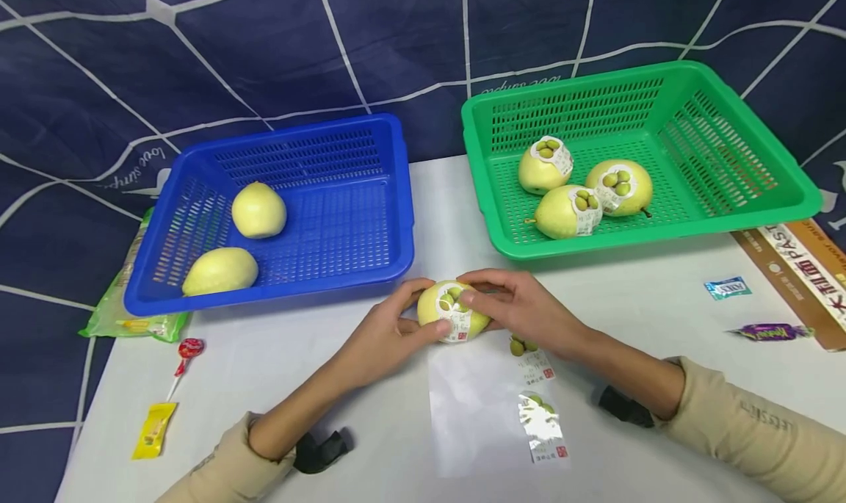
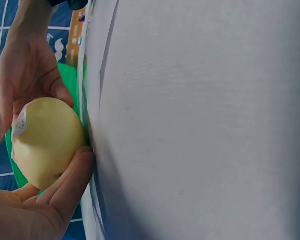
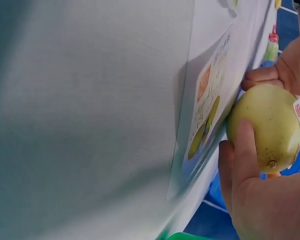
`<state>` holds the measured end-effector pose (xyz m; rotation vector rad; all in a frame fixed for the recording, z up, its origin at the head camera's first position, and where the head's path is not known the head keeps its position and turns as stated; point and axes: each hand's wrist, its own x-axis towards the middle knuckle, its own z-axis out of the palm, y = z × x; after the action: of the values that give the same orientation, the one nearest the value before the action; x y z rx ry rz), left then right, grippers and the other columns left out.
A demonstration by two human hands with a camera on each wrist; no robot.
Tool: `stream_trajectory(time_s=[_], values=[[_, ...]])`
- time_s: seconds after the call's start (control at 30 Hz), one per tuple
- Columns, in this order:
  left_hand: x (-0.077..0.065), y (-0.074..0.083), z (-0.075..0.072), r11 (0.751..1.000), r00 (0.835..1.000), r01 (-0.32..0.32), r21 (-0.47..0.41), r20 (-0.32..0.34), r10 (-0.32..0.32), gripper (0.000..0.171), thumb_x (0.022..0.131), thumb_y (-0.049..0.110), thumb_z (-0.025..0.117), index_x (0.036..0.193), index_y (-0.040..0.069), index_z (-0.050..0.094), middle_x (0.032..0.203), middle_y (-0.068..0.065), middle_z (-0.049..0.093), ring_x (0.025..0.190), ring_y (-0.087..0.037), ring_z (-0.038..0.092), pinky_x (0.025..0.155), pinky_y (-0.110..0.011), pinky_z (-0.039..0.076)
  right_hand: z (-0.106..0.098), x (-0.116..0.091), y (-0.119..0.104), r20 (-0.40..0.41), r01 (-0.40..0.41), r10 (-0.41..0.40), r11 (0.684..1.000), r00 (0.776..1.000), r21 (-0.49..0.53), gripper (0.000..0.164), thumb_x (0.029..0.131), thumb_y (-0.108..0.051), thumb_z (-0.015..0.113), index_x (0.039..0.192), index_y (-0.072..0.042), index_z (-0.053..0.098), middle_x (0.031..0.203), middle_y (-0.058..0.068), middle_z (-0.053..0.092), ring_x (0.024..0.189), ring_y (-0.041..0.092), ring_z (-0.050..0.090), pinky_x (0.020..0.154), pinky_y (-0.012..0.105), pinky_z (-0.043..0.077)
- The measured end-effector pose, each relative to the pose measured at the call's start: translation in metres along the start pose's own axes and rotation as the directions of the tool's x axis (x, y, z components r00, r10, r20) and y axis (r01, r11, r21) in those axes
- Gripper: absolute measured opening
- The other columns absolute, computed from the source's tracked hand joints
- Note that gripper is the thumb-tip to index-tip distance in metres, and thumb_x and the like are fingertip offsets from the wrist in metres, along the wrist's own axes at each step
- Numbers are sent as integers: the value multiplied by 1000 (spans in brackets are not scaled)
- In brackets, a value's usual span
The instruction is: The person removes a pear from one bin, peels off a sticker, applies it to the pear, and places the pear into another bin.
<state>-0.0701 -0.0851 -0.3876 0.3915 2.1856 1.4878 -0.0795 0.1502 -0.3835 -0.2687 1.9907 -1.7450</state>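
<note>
Between both hands, above the white table, is a pale yellow pear [image 1: 429, 308] with a white sticker [image 1: 457, 325] showing green fruit and a red stamp. My left hand [image 1: 383, 339] grips the pear's left side, its thumb at the sticker's lower edge. From the other side my right hand [image 1: 532, 310] grips it, with the thumb on the upper part of the sticker. The left wrist view shows fingers curled under the pear [image 2: 52, 142]; in the right wrist view fingers press on the pear's bare side [image 3: 267, 125]. A sticker sheet [image 1: 472, 422] lies below, bearing two stickers along its right edge.
At the back left, a blue basket [image 1: 274, 297] contains two plain pears [image 1: 259, 211]. The green basket [image 1: 634, 240] at right contains three stickered pears [image 1: 617, 186]. Candy wrappers [image 1: 772, 332], a lollipop [image 1: 190, 349] and a yellow packet [image 1: 154, 431] lie toward the sides.
</note>
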Motion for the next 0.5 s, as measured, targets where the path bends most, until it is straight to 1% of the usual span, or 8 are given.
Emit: stream_trajectory(time_s=[0.07, 0.13, 0.23, 0.3, 0.37, 0.43, 0.5], values=[[0, 0, 0, 1000, 1000, 10, -11, 3, -10, 56, 93, 26, 71, 141, 14, 45, 137, -9, 53, 91, -18, 70, 81, -34, 56, 1, 0, 1, 10, 25, -24, 999, 1000, -42, 38, 96, -20, 68, 129, -5, 60, 122, 12, 61, 100, 25, 66, 78, 35, 58], [0, 0, -1, 1000, 1000, 11, -25, 1, -11, 56, 93, 24, 72, 141, 13, 45, 137, -10, 54, 90, -19, 70, 81, -34, 56, 2, 0, 1, 26, 49, -48, 997, 999, -61, 40, 94, -18, 70, 131, -5, 59, 123, 12, 60, 101, 25, 66, 79, 36, 58], [2, -1, -2, 999, 1000, 14, -52, 0, -14, 56, 93, 21, 72, 141, 11, 45, 135, -13, 56, 90, -21, 70, 82, -34, 56, 1, -1, 2, 53, 77, -73, 994, 996, -75, 45, 96, -14, 66, 139, -2, 54, 132, 13, 58, 113, 27, 62, 86, 34, 56], [2, -1, -4, 997, 1000, 23, -73, 7, -22, 58, 92, 18, 73, 142, 9, 45, 133, -14, 57, 92, -22, 70, 83, -34, 56, 0, -2, 3, 70, 89, -84, 992, 994, -85, 47, 99, -12, 61, 143, -1, 49, 139, 13, 54, 122, 26, 56, 92, 32, 53], [3, -1, -5, 995, 1000, 28, -97, 18, -26, 59, 92, 17, 73, 143, 6, 43, 133, -17, 57, 94, -25, 70, 84, -35, 56, 0, -4, 3, 74, 89, -82, 991, 994, -96, 50, 99, -14, 61, 146, -3, 46, 144, 10, 51, 126, 24, 53, 95, 30, 51], [3, -1, -5, 993, 999, 42, -113, 21, -40, 61, 92, 17, 73, 144, 6, 43, 134, -18, 56, 95, -25, 69, 84, -36, 56, 2, -6, 3, 70, 76, -70, 994, 995, -84, 56, 96, -15, 66, 147, -4, 45, 143, 10, 51, 122, 24, 56, 92, 30, 52], [3, -2, -6, 991, 999, 52, -120, 22, -50, 63, 92, 17, 73, 145, 6, 42, 136, -17, 55, 95, -25, 70, 83, -36, 57, 5, -6, 4, 66, 81, -76, 993, 995, -85, 63, 92, -16, 72, 148, -4, 44, 139, 11, 53, 110, 22, 63, 86, 30, 56]])
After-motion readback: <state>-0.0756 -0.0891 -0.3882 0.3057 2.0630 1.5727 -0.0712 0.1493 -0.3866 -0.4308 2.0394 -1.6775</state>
